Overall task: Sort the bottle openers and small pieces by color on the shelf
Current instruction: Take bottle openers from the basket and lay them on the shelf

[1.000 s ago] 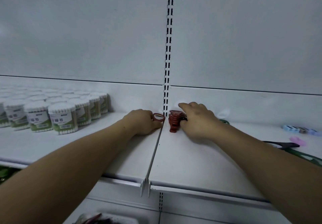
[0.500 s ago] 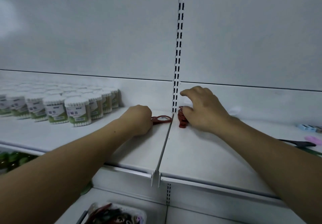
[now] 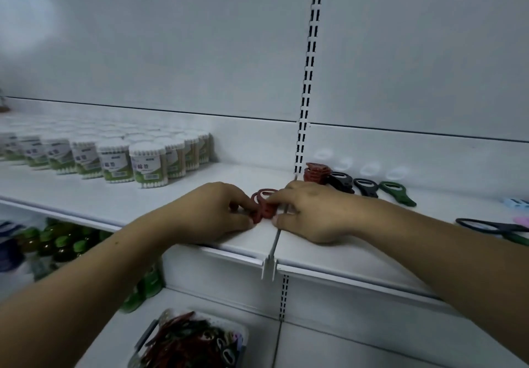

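On the white shelf [image 3: 200,181], both hands meet around a small bunch of red bottle openers [image 3: 263,204] near the seam between two shelf boards. My left hand [image 3: 217,210] grips the bunch from the left and my right hand [image 3: 309,210] pinches it from the right. Behind them a stack of red openers [image 3: 316,171] stands against the back wall. To its right lie black openers [image 3: 342,181], another black one [image 3: 366,187] and a green opener [image 3: 398,191].
Rows of cotton-swab tubs [image 3: 114,156] fill the shelf's left side. Black-handled scissors [image 3: 492,227] and small blue [image 3: 518,203] and pink [image 3: 522,220] pieces lie at the far right. A tray of mixed openers [image 3: 191,342] sits on the lower shelf, with green bottles [image 3: 57,241] to its left.
My right hand has left the red stack at the back wall and come forward to the red openers under my left hand. Both hands now hold them near the seam.
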`<state>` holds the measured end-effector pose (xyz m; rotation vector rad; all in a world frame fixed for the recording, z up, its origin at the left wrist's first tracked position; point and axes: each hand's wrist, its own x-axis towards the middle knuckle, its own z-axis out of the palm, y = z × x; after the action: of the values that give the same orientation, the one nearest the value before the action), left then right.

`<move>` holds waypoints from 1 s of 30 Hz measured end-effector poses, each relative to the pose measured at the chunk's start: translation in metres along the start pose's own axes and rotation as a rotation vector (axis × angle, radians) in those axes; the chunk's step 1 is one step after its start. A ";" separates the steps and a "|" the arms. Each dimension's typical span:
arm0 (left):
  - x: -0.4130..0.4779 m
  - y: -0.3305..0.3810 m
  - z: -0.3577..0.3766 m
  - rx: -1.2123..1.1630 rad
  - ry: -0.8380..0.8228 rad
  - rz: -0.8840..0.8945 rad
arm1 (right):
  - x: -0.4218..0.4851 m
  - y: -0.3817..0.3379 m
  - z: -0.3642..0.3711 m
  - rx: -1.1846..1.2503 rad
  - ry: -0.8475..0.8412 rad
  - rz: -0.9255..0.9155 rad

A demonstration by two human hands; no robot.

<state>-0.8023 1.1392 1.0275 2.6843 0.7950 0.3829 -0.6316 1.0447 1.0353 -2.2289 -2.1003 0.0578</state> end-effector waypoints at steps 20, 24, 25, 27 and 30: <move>-0.023 0.012 0.022 0.097 0.074 0.321 | -0.060 0.021 0.010 0.004 0.120 0.101; -0.032 0.008 0.023 0.058 0.127 0.337 | -0.059 0.024 0.012 0.034 0.071 0.118; -0.035 0.006 0.024 0.065 0.142 0.343 | -0.059 0.025 0.012 0.051 0.064 0.124; -0.041 0.004 0.024 0.081 0.172 0.369 | -0.060 0.025 0.012 0.082 0.061 0.129; -0.046 0.001 0.026 0.138 0.257 0.401 | -0.061 0.026 0.013 0.116 0.076 0.118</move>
<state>-0.8304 1.1068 0.9964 2.9611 0.3467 0.8072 -0.6109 0.9823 1.0185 -2.2473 -1.8765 0.0974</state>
